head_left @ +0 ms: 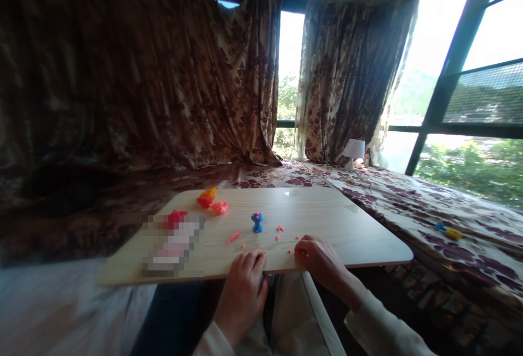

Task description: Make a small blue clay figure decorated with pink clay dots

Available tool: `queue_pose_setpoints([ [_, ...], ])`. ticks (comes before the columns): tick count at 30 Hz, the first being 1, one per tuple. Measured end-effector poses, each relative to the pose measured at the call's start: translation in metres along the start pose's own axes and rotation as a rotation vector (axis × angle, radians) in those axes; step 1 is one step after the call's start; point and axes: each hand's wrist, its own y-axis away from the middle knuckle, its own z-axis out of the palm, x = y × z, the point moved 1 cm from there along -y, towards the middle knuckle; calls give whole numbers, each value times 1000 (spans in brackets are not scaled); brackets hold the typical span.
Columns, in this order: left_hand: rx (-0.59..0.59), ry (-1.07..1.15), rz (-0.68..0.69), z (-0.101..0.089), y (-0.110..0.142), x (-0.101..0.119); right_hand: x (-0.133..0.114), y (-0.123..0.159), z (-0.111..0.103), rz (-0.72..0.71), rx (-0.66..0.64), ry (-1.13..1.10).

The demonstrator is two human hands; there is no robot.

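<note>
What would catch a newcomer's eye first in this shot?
Probably the small bright blue figure standing near the middle of the pale table, with small pink bits scattered around it. The left hand and right hand are at the table's near edge. Behind, large dark patterned curtains hang beside the bright window on the right.
</note>
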Motion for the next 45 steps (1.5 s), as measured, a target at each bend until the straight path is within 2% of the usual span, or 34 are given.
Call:
queue_pose_setpoints([
  [5, 2, -5, 7, 1, 1, 0, 17, -8, 4, 118, 28, -255],
  [8, 10, -9, 10, 1, 1, 0, 21, -10, 6, 142, 43, -307],
  [20, 19, 1, 13, 1, 1, 1, 13, 4, 1, -50, 43, -39],
  [25, 8, -2, 11, -1, 1, 1, 5, 11, 0, -85, 14, 190],
  [30, 7, -12, 9, 0, 1, 1, -4, 29, 11, -161, 40, 303],
  [34, 20, -14, 14, 1, 3, 0, 2, 33, 21, -204, 61, 332],
  [40, 25, -24, 26, 2, 2, 0, 12, 48, 44, -257, 197, 411],
  [45, 26, -28, 24, 0, 2, 0, 7, 44, 47, -230, 153, 402],
])
